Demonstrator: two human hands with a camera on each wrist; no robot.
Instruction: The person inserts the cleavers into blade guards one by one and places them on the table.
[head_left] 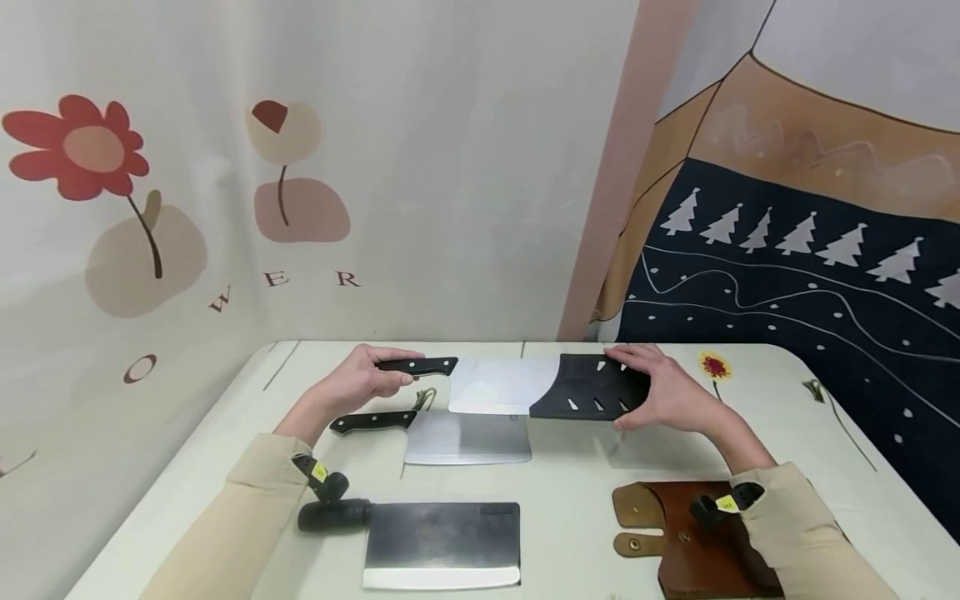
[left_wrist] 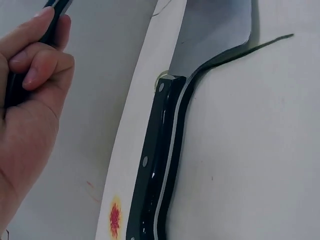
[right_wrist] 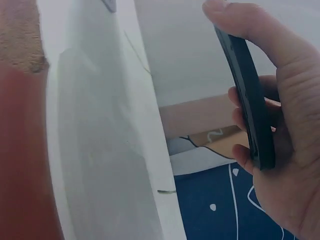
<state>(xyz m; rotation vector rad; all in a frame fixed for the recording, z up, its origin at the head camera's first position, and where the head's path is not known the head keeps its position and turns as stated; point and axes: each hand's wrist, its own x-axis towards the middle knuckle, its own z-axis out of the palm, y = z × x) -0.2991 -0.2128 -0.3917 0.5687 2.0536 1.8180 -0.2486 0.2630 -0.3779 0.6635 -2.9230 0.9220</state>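
A cleaver (head_left: 502,385) with a riveted black handle is held level above the table. My left hand (head_left: 351,387) grips its handle, fingers curled round it in the left wrist view. Over the right end of the blade sits a black slotted blade sheath (head_left: 581,396), hiding that part. My right hand (head_left: 667,392) holds the sheath at its outer end, thumb on one edge and fingers on the other. Just below in the head view lies a second black-handled cleaver (head_left: 468,437), its handle seen large (left_wrist: 157,160) in the left wrist view.
Nearest me lies a third cleaver (head_left: 444,537) with a dark blade and thick black handle. A brown leather sheath (head_left: 693,533) with snap straps lies partly under my right forearm. A pale, see-through-looking flat shape (head_left: 660,450) lies below my right hand. Printed curtains (head_left: 450,167) hang behind the table.
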